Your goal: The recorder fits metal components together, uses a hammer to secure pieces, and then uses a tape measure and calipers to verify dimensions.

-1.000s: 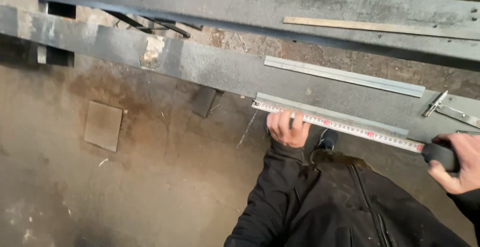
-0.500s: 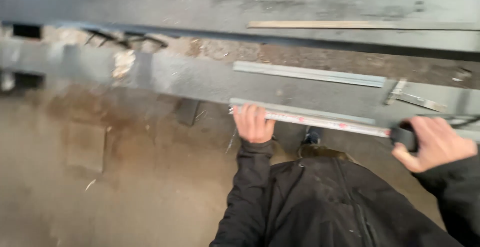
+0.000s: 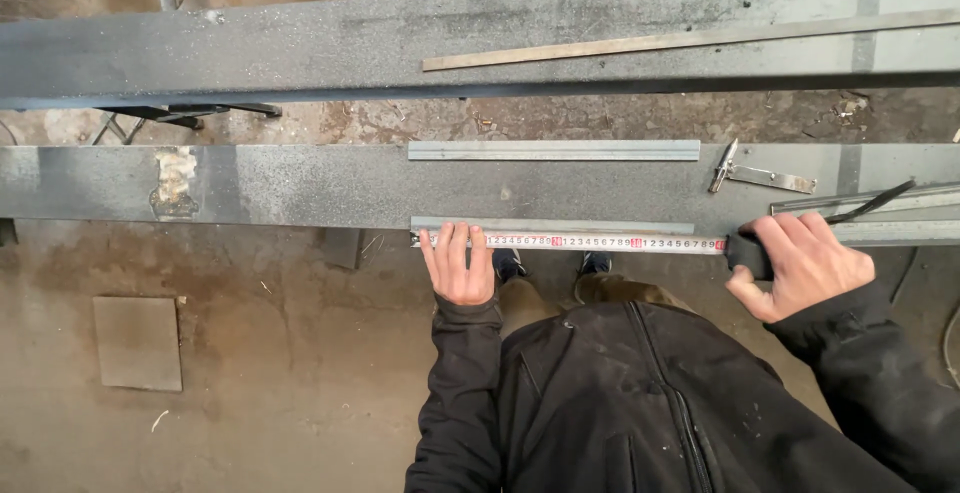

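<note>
My left hand (image 3: pixel 458 265) lies flat with its fingers pressing the free end of a white tape measure blade (image 3: pixel 600 243) onto the near steel beam (image 3: pixel 300 185). My right hand (image 3: pixel 805 263) grips the black tape measure case (image 3: pixel 748 253) at the blade's other end. The blade runs along a short flat grey metal strip (image 3: pixel 552 224) at the beam's near edge. A second, similar strip (image 3: pixel 553 150) lies along the beam's far edge.
A far steel beam (image 3: pixel 300 43) carries a long thin bar (image 3: pixel 690 41). A metal scribing tool (image 3: pixel 760 176) and a long strip with a black cable (image 3: pixel 880 201) lie on the near beam at right. A square plate (image 3: pixel 138 341) rests on the concrete floor.
The view has swung so the beams now run level. Both hands have stayed on the tape, which remains stretched along the strip, and the picture has sharpened.
</note>
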